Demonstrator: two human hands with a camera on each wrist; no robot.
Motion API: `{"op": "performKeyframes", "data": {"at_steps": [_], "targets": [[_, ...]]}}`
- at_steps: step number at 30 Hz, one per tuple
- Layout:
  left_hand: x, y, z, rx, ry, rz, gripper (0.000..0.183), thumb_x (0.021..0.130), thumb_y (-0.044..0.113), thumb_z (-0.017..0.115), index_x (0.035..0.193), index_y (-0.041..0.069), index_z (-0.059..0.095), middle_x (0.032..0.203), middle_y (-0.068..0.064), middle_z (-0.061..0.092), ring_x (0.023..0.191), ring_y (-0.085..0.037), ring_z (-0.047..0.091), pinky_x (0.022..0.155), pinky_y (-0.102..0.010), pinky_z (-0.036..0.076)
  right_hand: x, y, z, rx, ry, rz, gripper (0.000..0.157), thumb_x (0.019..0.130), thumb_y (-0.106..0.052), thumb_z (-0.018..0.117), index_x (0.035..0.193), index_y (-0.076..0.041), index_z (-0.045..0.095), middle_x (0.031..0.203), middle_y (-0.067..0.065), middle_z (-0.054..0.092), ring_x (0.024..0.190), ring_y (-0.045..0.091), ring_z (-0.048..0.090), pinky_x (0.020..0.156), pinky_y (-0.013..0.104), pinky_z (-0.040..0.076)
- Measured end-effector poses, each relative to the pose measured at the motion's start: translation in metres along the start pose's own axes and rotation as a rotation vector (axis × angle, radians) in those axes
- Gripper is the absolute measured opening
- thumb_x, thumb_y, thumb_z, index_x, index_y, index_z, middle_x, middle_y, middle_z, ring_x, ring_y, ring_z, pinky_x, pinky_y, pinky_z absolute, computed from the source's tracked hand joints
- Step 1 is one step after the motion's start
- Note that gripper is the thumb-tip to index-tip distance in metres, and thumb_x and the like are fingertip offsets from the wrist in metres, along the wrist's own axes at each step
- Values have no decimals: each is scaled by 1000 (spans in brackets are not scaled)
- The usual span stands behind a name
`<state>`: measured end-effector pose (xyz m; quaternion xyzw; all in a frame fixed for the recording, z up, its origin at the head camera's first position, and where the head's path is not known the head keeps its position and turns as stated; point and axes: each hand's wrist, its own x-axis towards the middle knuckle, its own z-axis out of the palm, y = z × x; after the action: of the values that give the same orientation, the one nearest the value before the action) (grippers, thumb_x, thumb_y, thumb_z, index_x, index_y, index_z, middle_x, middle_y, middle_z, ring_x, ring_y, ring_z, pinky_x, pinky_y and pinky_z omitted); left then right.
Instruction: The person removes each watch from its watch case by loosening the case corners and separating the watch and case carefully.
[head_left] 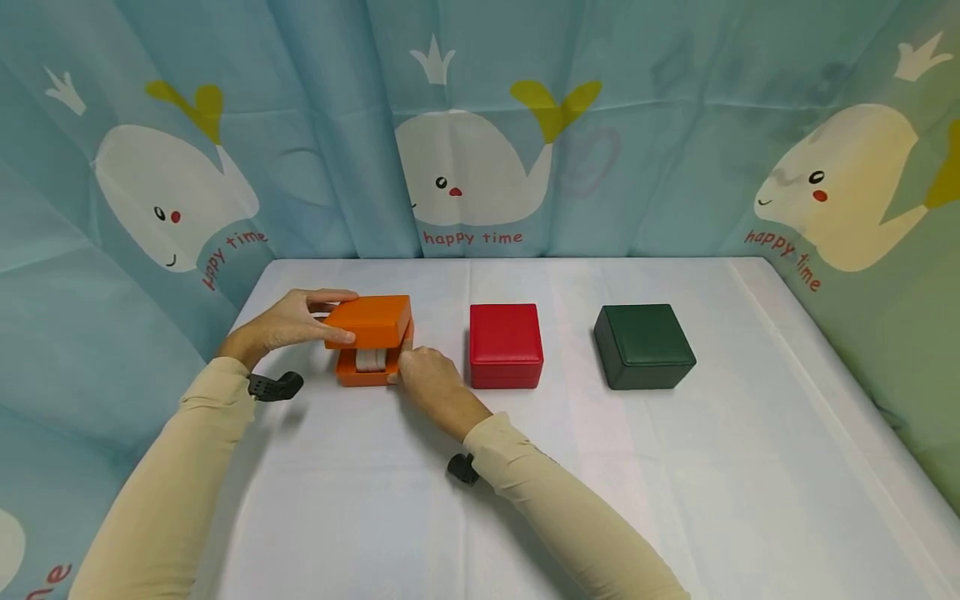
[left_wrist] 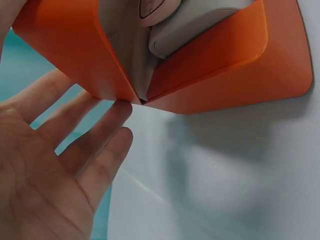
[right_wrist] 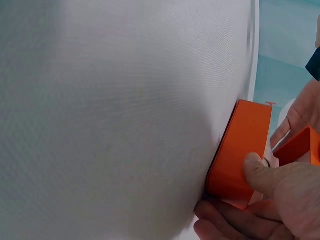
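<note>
An orange watch box (head_left: 371, 321) stands partly open at the left of the table. My left hand (head_left: 296, 321) grips its lid from the left, with the thumb at the front edge and fingers behind. Against the base's right side, my right hand (head_left: 435, 383) holds the box, its thumb (right_wrist: 260, 172) on the front wall. Inside sits a pale cushion (left_wrist: 195, 25). A pinkish rounded thing (left_wrist: 159, 9), perhaps a watch, is cut off at the top of the left wrist view.
A closed red box (head_left: 506, 337) stands right of the orange one, close to my right hand. Farther right is a closed dark green box (head_left: 648, 342). The white-covered table (head_left: 750, 467) meets blue whale-print curtains (head_left: 645, 183) at the back and sides.
</note>
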<state>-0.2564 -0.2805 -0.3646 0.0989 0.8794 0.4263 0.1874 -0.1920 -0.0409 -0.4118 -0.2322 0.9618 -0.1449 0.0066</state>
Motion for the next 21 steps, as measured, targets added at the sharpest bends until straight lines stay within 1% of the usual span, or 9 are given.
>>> {"op": "performKeyframes", "data": {"at_steps": [3,7,10,13,16,21], "targets": [[1,-1,1,2,17,2,78,83,31,86,150,9,52,157,-20,38,138,-43,37,109,-62,32,0,0,0,-9,-2,0,32,95,-32,74,107,-2,76,87,9,72,77,21,66,70,33,57],[2,-2,2,-5,36,8,76,83,30,85,148,8,54,153,-20,43,132,-40,42,106,-57,37,1,0,0,-14,-6,-6,35,95,-32,74,110,0,74,87,8,72,76,21,66,69,33,58],[2,-3,2,-14,43,5,75,83,30,85,148,8,54,150,-20,46,130,-39,45,103,-54,38,1,0,0,-14,-11,-13,37,94,-32,75,112,1,72,86,8,72,75,21,66,70,32,58],[3,-2,3,-13,46,4,76,83,32,85,148,8,54,150,-20,46,129,-38,45,102,-53,38,2,0,-1,-17,-14,-14,35,94,-32,75,109,0,73,86,8,72,75,21,67,70,32,57],[5,-3,3,-11,58,-1,75,84,33,84,148,8,54,150,-21,46,129,-38,45,103,-53,37,2,0,-3,-12,-16,-10,31,94,-32,76,103,-2,75,85,8,72,75,21,66,70,32,57],[7,-5,3,-32,74,0,71,87,32,82,147,6,55,150,-22,47,130,-38,44,107,-56,33,1,-1,-4,3,-17,-11,27,95,-30,75,97,-3,76,82,8,71,73,20,66,67,32,56]]}}
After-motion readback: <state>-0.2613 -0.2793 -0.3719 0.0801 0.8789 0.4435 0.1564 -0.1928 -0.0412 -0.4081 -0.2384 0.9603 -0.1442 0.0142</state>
